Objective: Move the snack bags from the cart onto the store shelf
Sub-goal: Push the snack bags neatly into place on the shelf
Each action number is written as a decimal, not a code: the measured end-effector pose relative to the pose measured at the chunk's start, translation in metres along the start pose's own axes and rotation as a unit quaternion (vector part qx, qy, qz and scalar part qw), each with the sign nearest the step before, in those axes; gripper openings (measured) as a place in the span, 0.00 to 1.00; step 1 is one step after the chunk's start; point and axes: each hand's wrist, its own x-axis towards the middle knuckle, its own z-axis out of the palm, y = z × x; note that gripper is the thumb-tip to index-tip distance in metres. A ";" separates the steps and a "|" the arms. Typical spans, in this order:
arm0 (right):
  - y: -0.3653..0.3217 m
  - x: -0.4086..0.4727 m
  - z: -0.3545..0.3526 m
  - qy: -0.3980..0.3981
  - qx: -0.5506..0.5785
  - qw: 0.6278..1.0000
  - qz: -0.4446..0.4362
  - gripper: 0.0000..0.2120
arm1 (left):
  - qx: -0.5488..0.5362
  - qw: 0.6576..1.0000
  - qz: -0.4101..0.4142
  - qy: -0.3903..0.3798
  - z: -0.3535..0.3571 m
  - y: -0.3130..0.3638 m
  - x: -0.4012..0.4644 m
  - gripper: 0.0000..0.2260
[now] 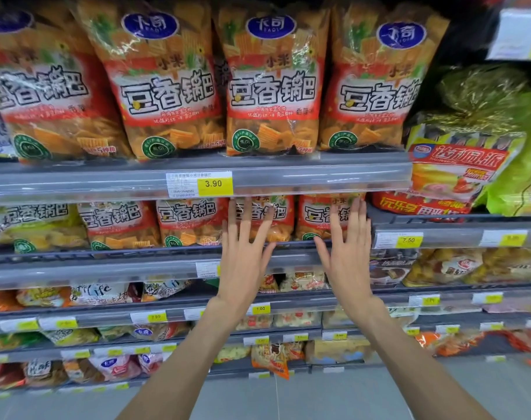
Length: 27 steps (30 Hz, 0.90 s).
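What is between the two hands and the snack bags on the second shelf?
Nothing visible. The left hand and right hand are open, fingers straight, directly before the snack bags under the shelf rail.

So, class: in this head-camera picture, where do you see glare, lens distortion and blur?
Head view: white glare streaks the clear plastic fronts of the orange-and-red snack bags on the upper shelf; the grey shelf rails bow, a wide-angle effect; the small price tags on the lower shelves are too soft to read; both open hands, left and right, look reasonably sharp.
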 end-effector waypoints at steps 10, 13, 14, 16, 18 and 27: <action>0.002 0.017 0.004 -0.033 0.013 0.999 0.004 0.33 | 0.007 0.999 -0.024 -0.022 0.011 0.004 0.016 0.29; 0.001 0.013 -0.002 -0.029 0.011 0.999 0.011 0.33 | 0.006 1.000 -0.016 -0.023 0.004 0.005 0.011 0.28; 0.001 0.011 -0.005 -0.026 0.007 1.000 0.012 0.33 | 0.005 1.000 -0.017 -0.020 0.000 0.006 0.008 0.28; 0.000 0.008 -0.011 -0.017 0.004 1.000 0.012 0.32 | 0.008 1.000 -0.019 -0.019 -0.008 0.009 0.005 0.28; 0.000 0.007 -0.014 -0.012 0.008 1.000 0.010 0.32 | 0.016 0.999 -0.020 -0.025 -0.011 0.011 0.004 0.28; 0.000 0.025 -0.012 -0.055 0.002 0.998 0.008 0.32 | 0.030 0.995 -0.057 -0.081 -0.009 0.004 0.028 0.32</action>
